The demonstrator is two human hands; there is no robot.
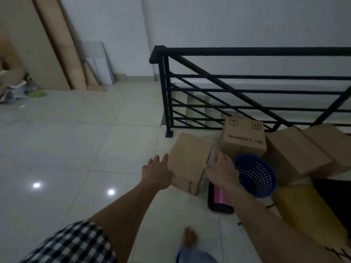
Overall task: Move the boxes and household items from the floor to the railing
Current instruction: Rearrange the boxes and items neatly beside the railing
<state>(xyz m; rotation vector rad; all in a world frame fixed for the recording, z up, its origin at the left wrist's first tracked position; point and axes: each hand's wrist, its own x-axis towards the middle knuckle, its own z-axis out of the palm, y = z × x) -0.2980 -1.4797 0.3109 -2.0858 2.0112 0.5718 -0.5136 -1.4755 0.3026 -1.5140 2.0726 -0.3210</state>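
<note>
Box (189, 156) flanked at its side edges by splayed left hand (157, 173) and right hand (222, 172) (both empty).

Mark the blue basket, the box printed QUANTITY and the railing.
blue basket (254, 174), head view, perforated inner wall.
box printed QUANTITY (243, 130), head view, lettered face above the word.
railing (247, 51), head view, top bar.

One line of print can be read: "QUANTITY", followed by a three-digit number that looks like 100 or 109, the last digit being blurred. It is printed in black across the front face of the upright cardboard box (243, 143) set at the foot of the railing (247, 51). Two small square handling pictograms are placed along the top of the same face, but their content cannot be made out. Dark marks on the low cardboard box (188, 158) and on the corner box (303, 215) are blurred, and nothing is legible there
</note>
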